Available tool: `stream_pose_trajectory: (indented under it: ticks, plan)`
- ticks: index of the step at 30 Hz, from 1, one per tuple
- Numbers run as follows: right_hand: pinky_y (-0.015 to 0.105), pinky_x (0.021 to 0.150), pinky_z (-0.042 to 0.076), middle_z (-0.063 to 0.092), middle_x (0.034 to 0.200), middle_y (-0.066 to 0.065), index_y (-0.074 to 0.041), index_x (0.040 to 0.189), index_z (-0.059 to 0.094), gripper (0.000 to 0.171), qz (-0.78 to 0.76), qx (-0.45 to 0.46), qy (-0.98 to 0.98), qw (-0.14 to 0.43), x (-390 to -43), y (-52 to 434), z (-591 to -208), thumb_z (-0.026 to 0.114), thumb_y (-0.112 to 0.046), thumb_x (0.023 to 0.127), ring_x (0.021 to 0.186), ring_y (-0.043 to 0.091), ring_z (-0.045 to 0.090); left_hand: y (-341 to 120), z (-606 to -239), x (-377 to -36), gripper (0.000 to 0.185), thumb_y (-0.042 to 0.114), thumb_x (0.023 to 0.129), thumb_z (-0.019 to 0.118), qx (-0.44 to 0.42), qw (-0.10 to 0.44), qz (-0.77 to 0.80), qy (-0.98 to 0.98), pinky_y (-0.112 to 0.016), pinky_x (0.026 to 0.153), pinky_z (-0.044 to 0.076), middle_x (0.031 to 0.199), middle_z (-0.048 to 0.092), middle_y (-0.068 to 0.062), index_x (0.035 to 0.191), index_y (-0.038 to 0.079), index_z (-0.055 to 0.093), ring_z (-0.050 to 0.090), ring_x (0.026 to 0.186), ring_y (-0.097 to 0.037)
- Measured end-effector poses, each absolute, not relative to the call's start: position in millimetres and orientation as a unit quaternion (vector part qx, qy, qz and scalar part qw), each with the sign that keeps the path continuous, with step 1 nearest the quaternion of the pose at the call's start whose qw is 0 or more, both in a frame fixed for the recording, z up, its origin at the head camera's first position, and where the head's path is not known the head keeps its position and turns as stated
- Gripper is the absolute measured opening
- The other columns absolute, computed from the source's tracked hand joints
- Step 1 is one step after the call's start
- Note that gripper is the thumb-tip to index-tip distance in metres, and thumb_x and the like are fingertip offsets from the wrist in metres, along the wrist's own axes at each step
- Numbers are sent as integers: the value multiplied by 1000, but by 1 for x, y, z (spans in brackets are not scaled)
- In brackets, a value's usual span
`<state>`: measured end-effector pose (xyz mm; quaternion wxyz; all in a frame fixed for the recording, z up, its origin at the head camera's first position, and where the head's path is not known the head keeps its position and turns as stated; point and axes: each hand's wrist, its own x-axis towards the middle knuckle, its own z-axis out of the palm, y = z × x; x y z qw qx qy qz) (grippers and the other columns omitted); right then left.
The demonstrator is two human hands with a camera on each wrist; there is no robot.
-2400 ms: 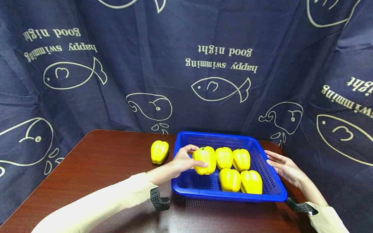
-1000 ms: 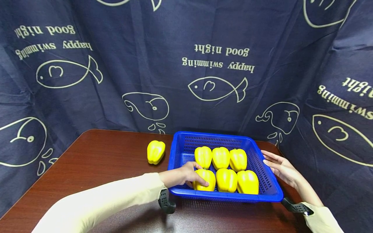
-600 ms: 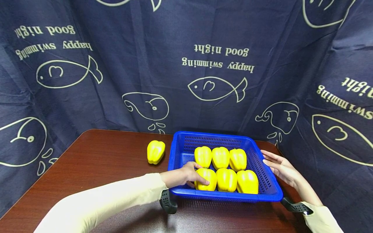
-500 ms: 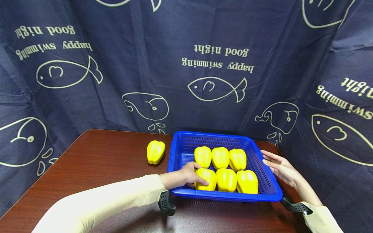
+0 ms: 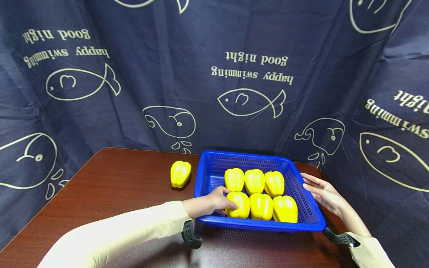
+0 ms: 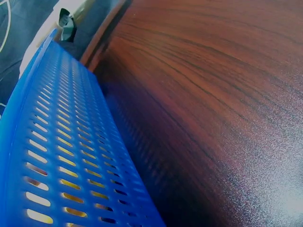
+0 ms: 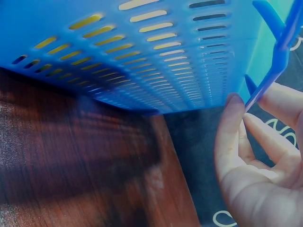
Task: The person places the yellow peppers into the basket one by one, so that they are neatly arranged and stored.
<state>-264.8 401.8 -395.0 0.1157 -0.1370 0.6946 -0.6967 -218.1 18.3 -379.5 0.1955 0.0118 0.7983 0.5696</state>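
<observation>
In the head view, my left hand (image 5: pixel 216 201) holds a yellow bell pepper (image 5: pixel 242 204) in the front left part of a blue plastic basket (image 5: pixel 254 224). The thumb lies over the pepper's near side; the other fingers are mostly hidden behind it. Two more peppers (image 5: pixel 261 206) stand to its right, and a row of three (image 5: pixel 254 181) sits behind. My right hand (image 5: pixel 326 195) is at the basket's right rim. The right wrist view shows that hand (image 7: pixel 260 175) pinching the rim between thumb and fingers. Only the basket's slotted wall (image 6: pixel 71 142) appears in the left wrist view, not the hand.
One loose yellow pepper (image 5: pixel 180 174) lies on the brown wooden table (image 5: pixel 134 178), left of the basket. A dark blue curtain (image 5: pixel 201 74) with fish drawings hangs close behind the table and along both sides.
My left hand has brought the pepper down and toward me, from above the basket's left part into the front row. Lately it has shifted only slightly. The right hand has stayed at the rim.
</observation>
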Motion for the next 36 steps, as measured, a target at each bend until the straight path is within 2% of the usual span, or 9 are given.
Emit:
stream_pose_trajectory:
  ticks: [10,14,20,24,31,36]
  plan:
    - [24,82,56,66,115,-14,-24,131,55,39,-690,-125,704,112,-264,401,-394,48,-4,99,99,8,68,16,-377,-219,44,0,79,67,17,214,589,779,-40,69,59,104,54,-15,119,-2,49,63,83,-25]
    - [23,83,56,66,115,-14,-23,131,55,38,-686,-124,708,109,-263,401,-394,48,-4,99,99,7,67,12,-371,-219,46,-1,80,66,21,207,603,770,-43,74,59,108,56,-17,123,-2,49,65,93,-28]
    - [23,83,56,65,115,-15,-24,132,54,39,-681,-122,713,113,-264,401,-394,48,-5,99,99,7,68,5,-361,-218,50,-3,81,65,34,172,629,758,-47,80,57,125,54,-28,128,-2,48,61,110,-35]
    - [24,83,56,65,115,-15,-26,131,54,38,-680,-124,714,114,-264,400,-394,47,-5,99,99,7,68,-4,-356,-219,52,-2,82,64,44,158,641,750,-47,82,57,134,45,-31,131,-3,46,60,110,-37]
    - [23,83,56,65,114,-15,-27,128,57,38,-688,-123,706,114,-264,401,-395,47,-4,99,99,7,68,-20,-346,-223,48,-2,84,65,65,100,682,721,-44,83,57,131,48,-26,130,-1,50,66,99,-28]
    - [23,83,56,65,115,-14,-28,127,58,38,-693,-128,700,116,-264,401,-395,47,-4,99,100,7,67,-36,-336,-227,47,-1,85,63,78,45,712,697,-44,88,55,129,52,-22,131,2,53,67,101,-30]
